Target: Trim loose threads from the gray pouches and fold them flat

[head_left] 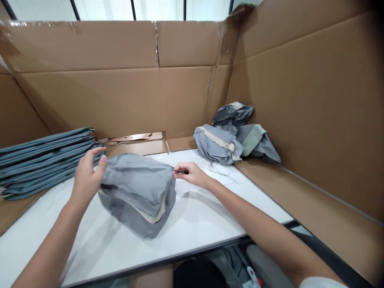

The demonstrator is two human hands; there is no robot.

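Note:
A grey fabric bag with a pale zip-like band along its side sits puffed up over the white table, between my two hands. My left hand is at its left edge, thumb and forefinger a little apart; the lower fingers are hidden and seem to grip the cloth. At the bag's right corner, my right hand is closed in a pinch, drawing the fabric to a point. A small dark object shows among those fingers, too small to identify.
Folded blue-grey fabric pieces are stacked at the left. Several crumpled grey bags lie in the back right corner. Cardboard walls enclose the white table at the back and sides. A cardboard flap lies along the back.

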